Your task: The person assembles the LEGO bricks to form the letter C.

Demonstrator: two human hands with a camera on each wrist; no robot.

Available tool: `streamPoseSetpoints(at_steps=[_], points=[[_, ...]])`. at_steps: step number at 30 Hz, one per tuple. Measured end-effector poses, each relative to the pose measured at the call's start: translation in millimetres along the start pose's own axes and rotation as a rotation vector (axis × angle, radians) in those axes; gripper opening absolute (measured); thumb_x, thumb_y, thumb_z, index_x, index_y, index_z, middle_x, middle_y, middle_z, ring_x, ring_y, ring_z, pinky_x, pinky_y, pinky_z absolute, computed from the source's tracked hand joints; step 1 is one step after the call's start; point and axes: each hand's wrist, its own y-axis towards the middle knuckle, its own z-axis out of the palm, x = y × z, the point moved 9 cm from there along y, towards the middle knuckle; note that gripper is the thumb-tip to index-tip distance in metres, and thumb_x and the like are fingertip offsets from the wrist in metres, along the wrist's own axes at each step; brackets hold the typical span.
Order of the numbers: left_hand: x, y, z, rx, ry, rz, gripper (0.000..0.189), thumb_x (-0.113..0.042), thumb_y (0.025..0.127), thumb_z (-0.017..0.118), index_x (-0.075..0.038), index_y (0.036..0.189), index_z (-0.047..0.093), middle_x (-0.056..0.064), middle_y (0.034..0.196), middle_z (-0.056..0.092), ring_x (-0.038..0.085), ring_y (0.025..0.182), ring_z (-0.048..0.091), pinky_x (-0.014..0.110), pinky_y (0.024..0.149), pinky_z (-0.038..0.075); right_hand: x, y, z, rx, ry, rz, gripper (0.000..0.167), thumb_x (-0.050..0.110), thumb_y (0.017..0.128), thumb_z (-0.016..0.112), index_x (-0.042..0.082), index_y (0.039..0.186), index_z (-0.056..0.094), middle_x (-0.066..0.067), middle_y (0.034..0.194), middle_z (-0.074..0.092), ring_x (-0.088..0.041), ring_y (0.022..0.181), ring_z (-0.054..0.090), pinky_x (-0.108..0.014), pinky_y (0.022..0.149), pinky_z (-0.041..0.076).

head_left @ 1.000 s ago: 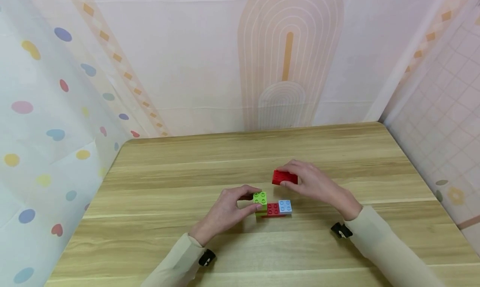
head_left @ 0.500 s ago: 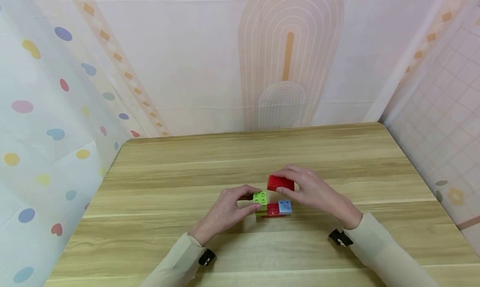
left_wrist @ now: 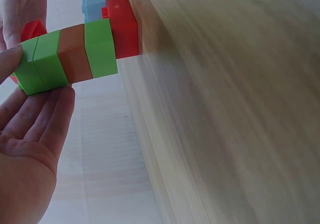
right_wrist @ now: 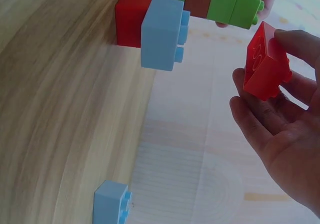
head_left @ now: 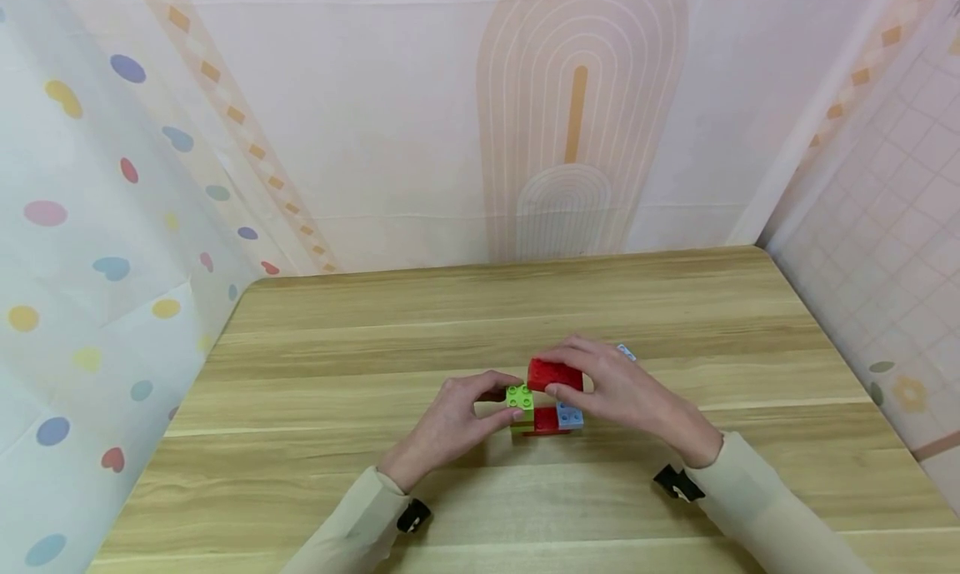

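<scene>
A long red base brick [head_left: 546,421] lies on the table. Its left end bears a tower of green bricks [head_left: 519,396] with a brown brick [left_wrist: 76,53] among them; a light blue brick [head_left: 570,416] sits on its right end. Thumb and fingers of my left hand [head_left: 450,420] grip the tower's top from either side. My right hand [head_left: 626,382] pinches another red brick [head_left: 553,375] in the air, tilted, its hollow underside showing in the right wrist view [right_wrist: 258,53]. That brick hangs beside the tower's top and partly overlaps the light blue brick in the head view.
Behind the right hand a loose light blue brick [head_left: 627,352] lies on the wooden table [head_left: 315,474], also seen low in the right wrist view. Patterned cloth [head_left: 390,124] hangs at the table's back and sides.
The right hand has carried the red brick leftward and nearer, toward the green tower. A loose light blue brick has come into view behind that hand. The left hand stays in place.
</scene>
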Motion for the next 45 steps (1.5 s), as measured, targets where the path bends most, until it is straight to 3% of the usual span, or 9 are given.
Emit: streamPoseSetpoints(at_steps=[14, 25, 35, 45], points=[[1.6, 0.1, 0.9, -0.002, -0.018, -0.014, 0.036, -0.030, 0.093, 0.071, -0.013, 0.125, 0.065, 0.000, 0.118, 0.070, 0.018, 0.100, 0.069, 0.039, 0.087, 0.057, 9, 0.5, 2, 0.016, 0.032, -0.026, 0.036, 0.026, 0.095, 0.069, 0.012, 0.128, 0.064, 0.004, 0.120, 0.063, -0.008, 0.097, 0.060, -0.029, 0.081, 0.055], [5.0, 1.4, 3.2, 0.005, -0.107, -0.026, 0.041, -0.024, 0.091, 0.074, -0.010, 0.127, 0.062, 0.005, 0.119, 0.070, 0.020, 0.103, 0.069, 0.040, 0.091, 0.055, 13, -1.0, 5, 0.026, 0.022, -0.049, 0.035, 0.024, 0.094, 0.071, 0.010, 0.126, 0.065, 0.004, 0.119, 0.062, -0.009, 0.098, 0.060, -0.026, 0.080, 0.055], [5.9, 1.2, 4.0, 0.014, -0.097, -0.040, 0.039, -0.026, 0.092, 0.074, -0.011, 0.126, 0.062, 0.005, 0.119, 0.070, 0.021, 0.104, 0.068, 0.039, 0.091, 0.055, 15, -1.1, 8, 0.042, 0.007, -0.065, 0.039, 0.025, 0.093, 0.072, 0.010, 0.128, 0.065, 0.003, 0.121, 0.062, -0.009, 0.101, 0.059, -0.025, 0.081, 0.055], [4.4, 2.0, 3.1, 0.013, -0.094, -0.026, 0.037, -0.026, 0.092, 0.073, -0.011, 0.124, 0.063, 0.004, 0.120, 0.070, 0.021, 0.103, 0.068, 0.039, 0.089, 0.056, 18, 0.3, 8, 0.052, -0.008, -0.080, 0.036, 0.025, 0.094, 0.071, 0.011, 0.127, 0.065, 0.004, 0.118, 0.061, -0.006, 0.092, 0.058, -0.021, 0.073, 0.053]])
